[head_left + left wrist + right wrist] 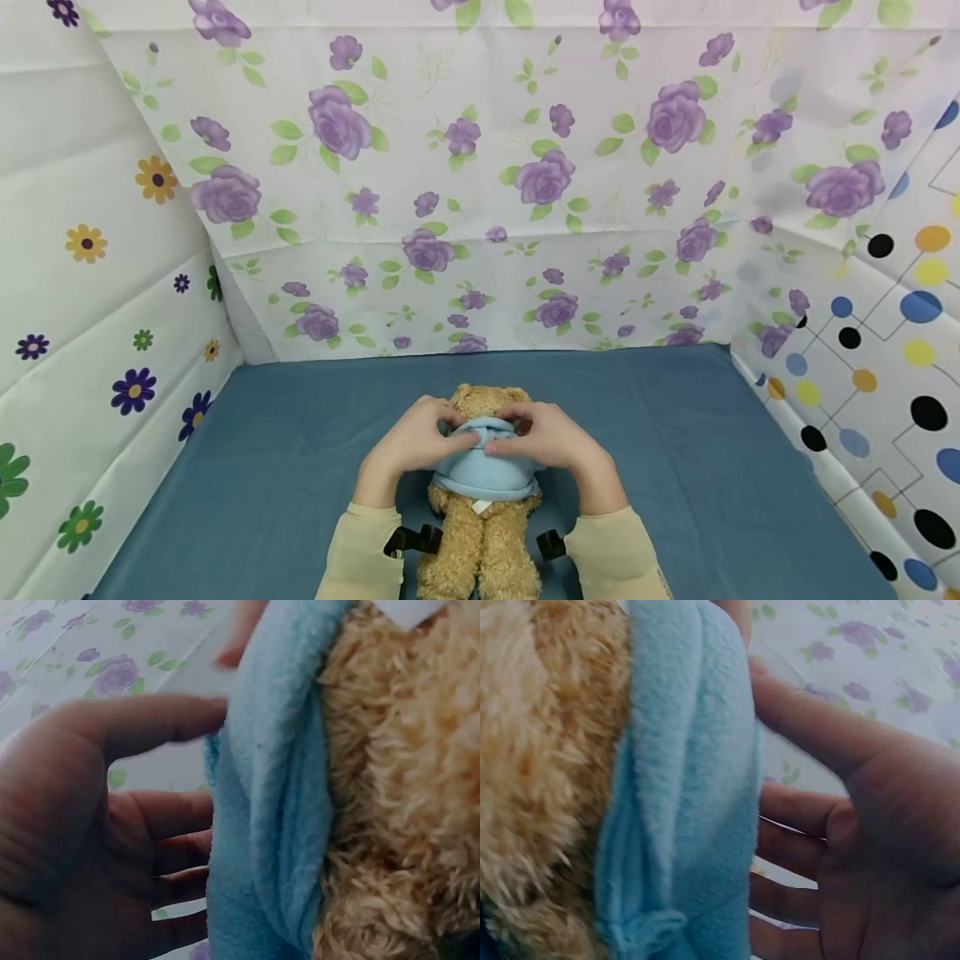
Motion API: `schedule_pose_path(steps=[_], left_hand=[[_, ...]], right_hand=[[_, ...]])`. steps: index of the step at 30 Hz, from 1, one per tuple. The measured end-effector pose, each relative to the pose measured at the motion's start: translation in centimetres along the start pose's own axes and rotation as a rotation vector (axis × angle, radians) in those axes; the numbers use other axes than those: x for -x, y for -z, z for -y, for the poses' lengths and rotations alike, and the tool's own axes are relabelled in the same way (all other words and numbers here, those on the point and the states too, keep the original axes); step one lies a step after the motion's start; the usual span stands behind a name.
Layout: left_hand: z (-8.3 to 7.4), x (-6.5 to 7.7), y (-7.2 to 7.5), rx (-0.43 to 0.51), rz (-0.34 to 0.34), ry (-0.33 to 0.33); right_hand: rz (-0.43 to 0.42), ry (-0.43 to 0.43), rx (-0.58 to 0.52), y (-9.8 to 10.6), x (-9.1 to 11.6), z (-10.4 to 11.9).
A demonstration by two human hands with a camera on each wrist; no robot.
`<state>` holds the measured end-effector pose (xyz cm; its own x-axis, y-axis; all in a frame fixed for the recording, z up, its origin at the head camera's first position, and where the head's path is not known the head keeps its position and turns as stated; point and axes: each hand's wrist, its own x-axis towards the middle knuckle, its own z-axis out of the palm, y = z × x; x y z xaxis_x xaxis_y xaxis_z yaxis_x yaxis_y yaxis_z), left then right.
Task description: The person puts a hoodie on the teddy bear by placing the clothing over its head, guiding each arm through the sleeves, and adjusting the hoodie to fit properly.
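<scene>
A tan curly-furred teddy bear point(480, 542) lies stretched out on the blue surface, wearing a light blue fleece shirt point(489, 475). At the shirt's collar, my left hand point(416, 437) pinches the left side between thumb and curled fingers. My right hand point(555, 437) does the same on the right, the two thumbs close together on the cloth. The left wrist view shows the left thumb point(165, 724) against the folded blue fleece point(277, 750); the fingertips are hidden behind it. The right wrist view shows the right thumb point(817, 724) on the fleece, fingertips likewise hidden.
A white tag point(481, 506) sticks out below the shirt hem. The blue cloth point(300, 467) covers the table. Behind it hangs a purple-flowered sheet point(450, 208), with a flower-print sheet point(75, 317) at left and a dotted one point(885, 375) at right.
</scene>
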<state>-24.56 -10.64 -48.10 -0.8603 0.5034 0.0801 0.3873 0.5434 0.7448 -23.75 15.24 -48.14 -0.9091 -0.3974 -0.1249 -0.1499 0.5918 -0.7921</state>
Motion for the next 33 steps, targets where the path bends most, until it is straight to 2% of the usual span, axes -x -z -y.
schedule_pose_path(steps=[3,8,11,19,24,29,33], left_hand=[[-0.2,0.2,-0.1,-0.018,0.005,0.020],[-0.4,-0.1,-0.4,0.018,0.043,0.036],[-0.3,-0.1,-0.3,0.038,0.061,0.069],[0.5,0.2,-0.1,0.086,0.157,0.141],[0.5,-0.1,-0.8,0.089,0.156,0.163],[0.2,-0.2,-1.3,0.080,0.131,0.178],[0.2,-0.2,-1.3,0.066,0.111,0.197]], right_hand=[[0.048,0.014,-0.004,-0.1,0.0,-0.3],[0.078,-0.023,0.029,-0.8,-0.4,-0.4],[0.067,-0.045,0.031,-1.1,-0.5,-0.3],[0.066,-0.063,0.036,-1.3,-0.8,-0.2],[0.079,-0.078,0.016,-1.7,-1.0,-0.4],[0.153,-0.071,-0.013,-1.3,-1.0,-0.7],[0.193,-0.048,0.006,-1.1,-1.0,-0.9]])
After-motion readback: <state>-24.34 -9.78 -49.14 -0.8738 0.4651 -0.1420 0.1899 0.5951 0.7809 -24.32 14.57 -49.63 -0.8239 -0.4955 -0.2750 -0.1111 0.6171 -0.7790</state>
